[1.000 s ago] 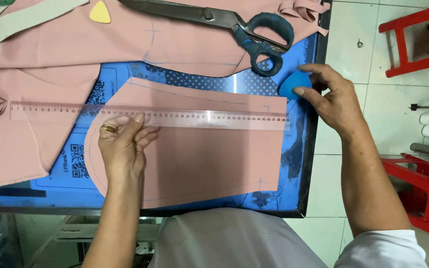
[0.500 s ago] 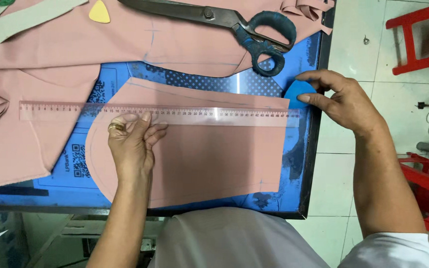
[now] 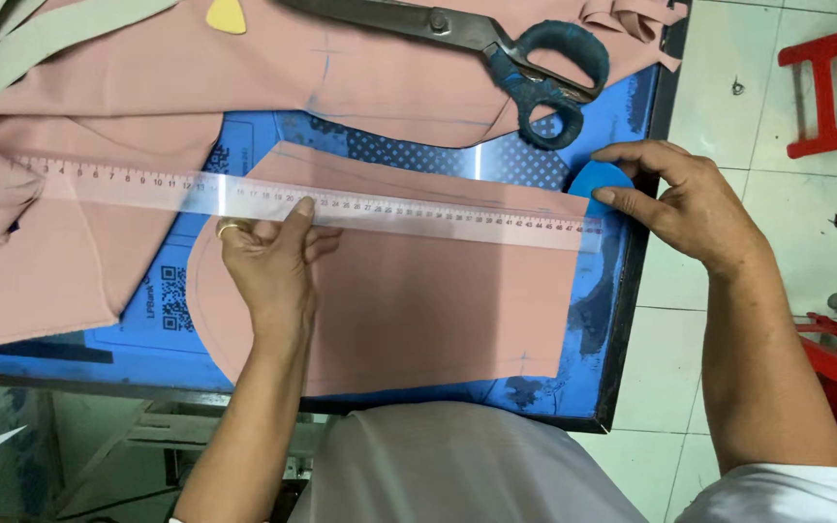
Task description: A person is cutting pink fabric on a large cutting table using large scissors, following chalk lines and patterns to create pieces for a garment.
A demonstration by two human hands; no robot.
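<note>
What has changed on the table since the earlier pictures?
The left hand slid rightward along the clear ruler, which tilted slightly. The right hand drew the blue chalk down to the ruler's end. Scissors and pink fabric piece stayed.

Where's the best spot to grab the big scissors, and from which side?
Take the scissors by the blue loops, coming from the right. The loops lie toward the right hand, while the blades run off left over the pink cloth.

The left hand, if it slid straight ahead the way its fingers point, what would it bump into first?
The left hand already has its fingertips at the clear ruler, so that comes first. Past it lies more pink fabric, probably before the scissors.
</note>
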